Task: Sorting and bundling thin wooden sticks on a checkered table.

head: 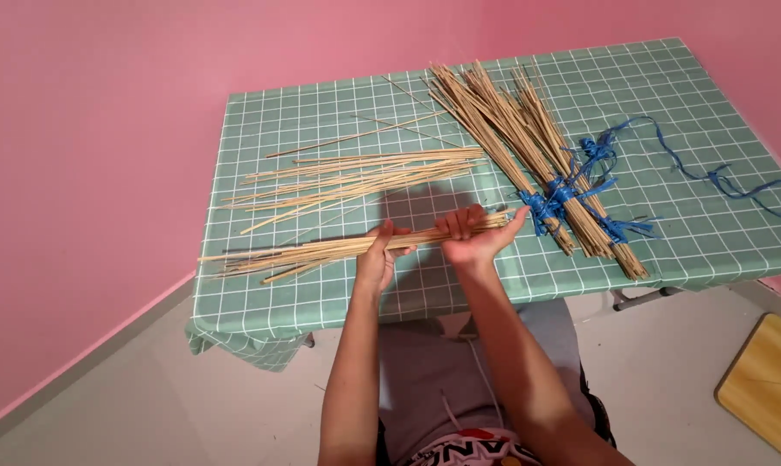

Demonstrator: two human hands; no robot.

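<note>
A loose bundle of thin pale sticks (304, 254) is held lengthwise above the near edge of the table. My left hand (378, 255) grips it around its middle. My right hand (475, 236) is closed around the bundle's right end, palm turned up. The bundle's thin tips fan out to the left. Beyond my hands, a second loose spread of sticks (356, 177) lies flat on the cloth.
The table carries a green checked cloth (304, 112). Several stick bundles tied with blue plastic string (572, 192) lie at the right. A loose blue string (718, 177) trails to the right edge. A wooden board (766, 384) lies on the floor. Pink walls stand behind.
</note>
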